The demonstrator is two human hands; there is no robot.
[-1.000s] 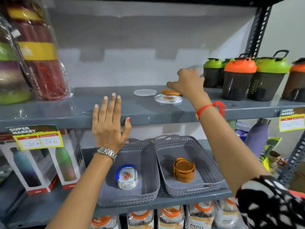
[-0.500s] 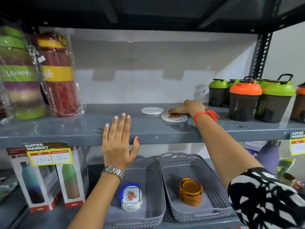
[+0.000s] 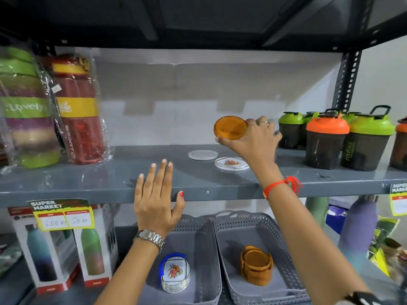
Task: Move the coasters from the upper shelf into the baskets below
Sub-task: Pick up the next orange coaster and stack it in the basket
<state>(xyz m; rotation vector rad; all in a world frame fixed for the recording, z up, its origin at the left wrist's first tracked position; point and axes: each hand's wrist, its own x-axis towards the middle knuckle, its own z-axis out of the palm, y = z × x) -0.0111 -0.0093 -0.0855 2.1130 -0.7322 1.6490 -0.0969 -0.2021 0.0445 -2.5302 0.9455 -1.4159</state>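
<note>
Right hand (image 3: 253,139) pinches an orange coaster (image 3: 230,128) by its edge above the upper shelf (image 3: 110,183); left hand (image 3: 155,201) rests flat-fingered, empty, at 7 o'clock. A loose edge grip risks dropping it short of the right basket (image 3: 284,245) at 6 o'clock

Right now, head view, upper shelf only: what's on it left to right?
Green-lidded wrapped bottle → red and yellow wrapped bottle → plain white coaster → floral coaster → shaker bottles. The right hand holds an orange coaster above the shelf.
</note>
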